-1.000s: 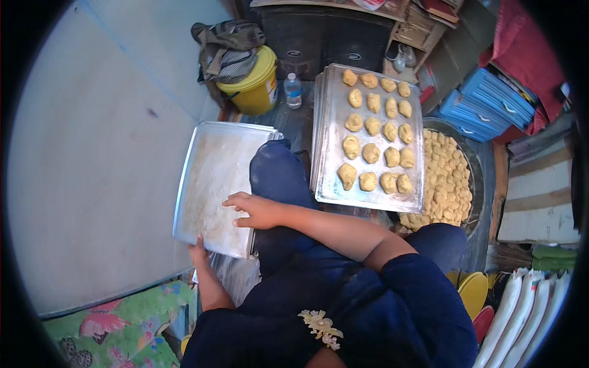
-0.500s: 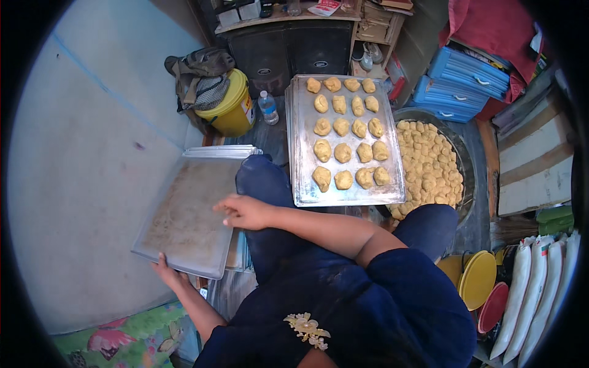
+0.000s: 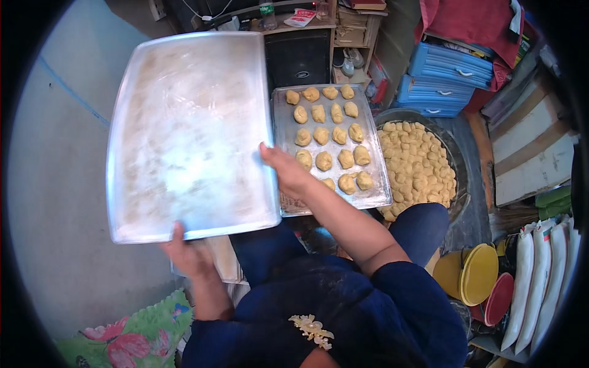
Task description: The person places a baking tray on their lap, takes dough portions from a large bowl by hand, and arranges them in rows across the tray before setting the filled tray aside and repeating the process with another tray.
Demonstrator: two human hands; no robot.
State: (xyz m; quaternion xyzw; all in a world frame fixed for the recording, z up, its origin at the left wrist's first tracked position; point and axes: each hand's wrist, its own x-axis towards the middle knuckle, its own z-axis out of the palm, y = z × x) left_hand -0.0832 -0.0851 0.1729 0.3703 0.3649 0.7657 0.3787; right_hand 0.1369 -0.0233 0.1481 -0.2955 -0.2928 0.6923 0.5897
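Observation:
A bare metal baking tray (image 3: 196, 122) is lifted in front of me on the left, its flat inner face toward me. My left hand (image 3: 189, 254) grips its lower edge, thumb over the rim. On the tray's right edge, my right hand (image 3: 288, 175) is closed, thumb on the near face and the other fingers hidden behind. Just right of it lies a second baking tray (image 3: 375, 161) with rows of yellowish dough pieces (image 3: 323, 161). The lifted tray stands beside its left edge, and my right forearm covers its near left corner.
A wide round basin (image 3: 461, 159) heaped with dough balls (image 3: 417, 165) stands to the right. Blue drawers (image 3: 451, 69) are behind it. Yellow lidded bucket (image 3: 478, 276), red lid (image 3: 498, 300) and white packages (image 3: 540, 288) sit near right. A wall (image 3: 61, 184) closes the left side.
The bare tray has been raised off the stack at my left and moved up and toward the dough tray. My right hand, earlier held over it with fingers spread, now grips its right edge.

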